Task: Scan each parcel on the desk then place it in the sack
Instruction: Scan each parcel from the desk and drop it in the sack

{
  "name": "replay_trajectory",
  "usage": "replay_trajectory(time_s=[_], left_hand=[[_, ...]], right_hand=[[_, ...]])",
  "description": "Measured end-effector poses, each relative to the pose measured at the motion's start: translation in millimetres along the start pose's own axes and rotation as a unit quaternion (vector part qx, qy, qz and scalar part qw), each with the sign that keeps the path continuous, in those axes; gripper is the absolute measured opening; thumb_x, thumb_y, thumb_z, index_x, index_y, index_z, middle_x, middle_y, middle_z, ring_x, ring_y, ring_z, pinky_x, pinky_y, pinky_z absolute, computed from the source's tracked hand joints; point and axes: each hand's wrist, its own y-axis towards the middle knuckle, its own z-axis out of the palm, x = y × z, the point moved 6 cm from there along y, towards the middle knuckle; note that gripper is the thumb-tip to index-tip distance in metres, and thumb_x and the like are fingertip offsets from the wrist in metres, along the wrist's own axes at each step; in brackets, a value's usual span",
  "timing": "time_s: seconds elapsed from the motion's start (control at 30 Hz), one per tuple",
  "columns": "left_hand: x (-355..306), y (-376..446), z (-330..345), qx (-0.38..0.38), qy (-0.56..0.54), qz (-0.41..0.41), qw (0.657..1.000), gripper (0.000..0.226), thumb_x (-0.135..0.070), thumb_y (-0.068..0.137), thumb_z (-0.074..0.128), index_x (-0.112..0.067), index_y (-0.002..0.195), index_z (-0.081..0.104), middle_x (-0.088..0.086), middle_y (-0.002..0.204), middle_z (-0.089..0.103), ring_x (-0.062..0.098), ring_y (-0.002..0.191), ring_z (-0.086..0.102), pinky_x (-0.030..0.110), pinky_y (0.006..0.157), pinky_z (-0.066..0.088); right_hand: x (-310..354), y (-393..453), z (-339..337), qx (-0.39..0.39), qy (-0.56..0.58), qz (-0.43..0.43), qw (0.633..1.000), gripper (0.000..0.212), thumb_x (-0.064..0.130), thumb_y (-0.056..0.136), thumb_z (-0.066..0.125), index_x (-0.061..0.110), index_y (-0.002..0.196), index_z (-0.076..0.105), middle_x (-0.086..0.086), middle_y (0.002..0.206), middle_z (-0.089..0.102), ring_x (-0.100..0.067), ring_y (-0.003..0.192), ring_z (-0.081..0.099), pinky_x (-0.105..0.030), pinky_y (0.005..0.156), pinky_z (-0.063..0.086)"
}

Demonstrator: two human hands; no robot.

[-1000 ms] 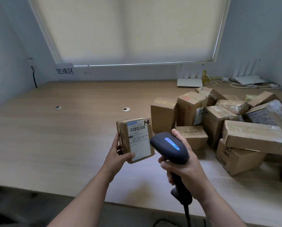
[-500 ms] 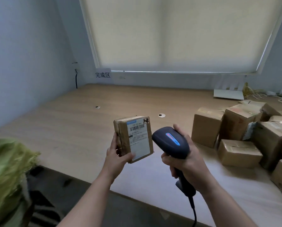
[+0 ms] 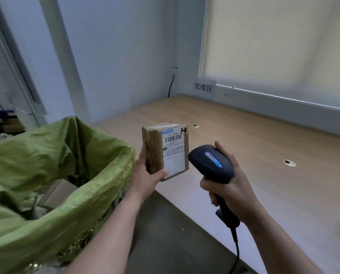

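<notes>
**Turning to the sack**

Swinging left since a second before, the view brought the open green woven sack (image 3: 52,175) in. The left hand (image 3: 145,175) gripped the small brown label-faced cardboard parcel (image 3: 165,151) over the tabletop (image 3: 263,155) edge, beside it; the right hand (image 3: 232,190) clasped the black handheld scanner (image 3: 210,165). Likely scanned, drop pending. The sack's contents stayed indistinct.

A single head-worn wide-angle camera looks forward and down from close above the person's hands, facing the desk (image 3: 244,155) corner, with the green sack (image 3: 46,165) at lower left.
</notes>
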Motion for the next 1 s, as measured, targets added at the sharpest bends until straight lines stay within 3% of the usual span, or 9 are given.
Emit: replay_trajectory(time_s=[0.1, 0.2, 0.33, 0.43, 0.5, 0.57, 0.67, 1.0], left_hand=[[15, 17, -47, -0.040, 0.006, 0.001, 0.999, 0.096, -0.014, 0.074, 0.077, -0.051, 0.143, 0.022, -0.006, 0.125, 0.057, 0.011, 0.114, 0.056, 0.033, 0.098, 0.049], [35, 30, -95, -0.065, 0.019, -0.004, 0.998, 0.093, -0.019, 0.076, 0.076, -0.064, 0.135, 0.021, -0.012, 0.120, 0.058, -0.007, 0.106, 0.055, 0.013, 0.090, 0.047], [69, 43, -163, -0.121, 0.041, -0.072, 0.989, 0.099, -0.052, 0.062, 0.071, -0.066, 0.138, 0.010, 0.001, 0.132, 0.047, 0.016, 0.118, 0.050, 0.042, 0.104, 0.041], [88, 49, -205, -0.164, 0.066, -0.122, 0.977, 0.100, -0.049, 0.073, 0.072, -0.052, 0.147, 0.005, 0.006, 0.138, 0.039, 0.017, 0.114, 0.048, 0.045, 0.105, 0.039], [101, 52, -223, -0.189, 0.089, -0.155, 0.966, 0.096, -0.043, 0.082, 0.069, -0.040, 0.151, 0.002, 0.009, 0.147, 0.024, 0.024, 0.122, 0.043, 0.044, 0.105, 0.036], [109, 56, -231, -0.193, 0.104, -0.172, 0.960, 0.094, -0.043, 0.086, 0.065, -0.035, 0.152, -0.001, 0.009, 0.155, 0.008, 0.028, 0.138, 0.027, 0.045, 0.109, 0.029], [114, 61, -229, -0.179, 0.121, -0.162, 0.963, 0.090, -0.046, 0.088, 0.061, -0.034, 0.153, 0.000, 0.005, 0.159, 0.000, 0.028, 0.144, 0.018, 0.047, 0.110, 0.026], [100, 82, -156, -0.105, 0.111, -0.091, 0.984, 0.069, -0.045, 0.089, 0.059, -0.030, 0.148, 0.028, 0.000, 0.153, 0.023, 0.019, 0.137, 0.032, 0.050, 0.109, 0.035]], right_hand=[[-2, 27, 45, 0.029, -0.004, 0.001, 1.000, 0.093, -0.001, 0.061, 0.072, 0.049, 0.135, 0.042, -0.012, 0.088, 0.063, -0.029, 0.041, 0.045, -0.031, 0.040, 0.042], [-5, 55, 91, 0.056, 0.002, -0.004, 0.998, 0.093, 0.000, 0.062, 0.072, 0.049, 0.135, 0.042, -0.013, 0.088, 0.061, -0.027, 0.041, 0.044, -0.030, 0.040, 0.041], [-12, 85, 151, 0.093, 0.019, -0.004, 0.995, 0.093, -0.001, 0.061, 0.071, 0.050, 0.133, 0.041, -0.004, 0.076, 0.063, -0.026, 0.041, 0.043, -0.030, 0.039, 0.040], [-19, 101, 185, 0.114, 0.030, 0.000, 0.993, 0.091, -0.001, 0.060, 0.071, 0.053, 0.128, 0.043, 0.003, 0.075, 0.065, -0.025, 0.042, 0.042, -0.029, 0.039, 0.040], [-24, 110, 199, 0.118, 0.034, 0.006, 0.992, 0.091, 0.000, 0.060, 0.072, 0.055, 0.126, 0.045, 0.000, 0.083, 0.064, -0.025, 0.043, 0.042, -0.029, 0.039, 0.040], [-28, 117, 207, 0.118, 0.034, 0.012, 0.992, 0.091, 0.000, 0.060, 0.073, 0.055, 0.127, 0.045, -0.004, 0.091, 0.061, -0.024, 0.043, 0.043, -0.029, 0.040, 0.040], [-34, 124, 210, 0.113, 0.026, 0.019, 0.993, 0.092, 0.000, 0.060, 0.073, 0.054, 0.129, 0.044, -0.006, 0.094, 0.060, -0.025, 0.042, 0.043, -0.029, 0.040, 0.041], [-43, 106, 151, 0.053, -0.006, 0.046, 0.997, 0.094, 0.001, 0.060, 0.072, 0.051, 0.133, 0.042, -0.010, 0.093, 0.060, -0.026, 0.044, 0.044, -0.028, 0.041, 0.041]])
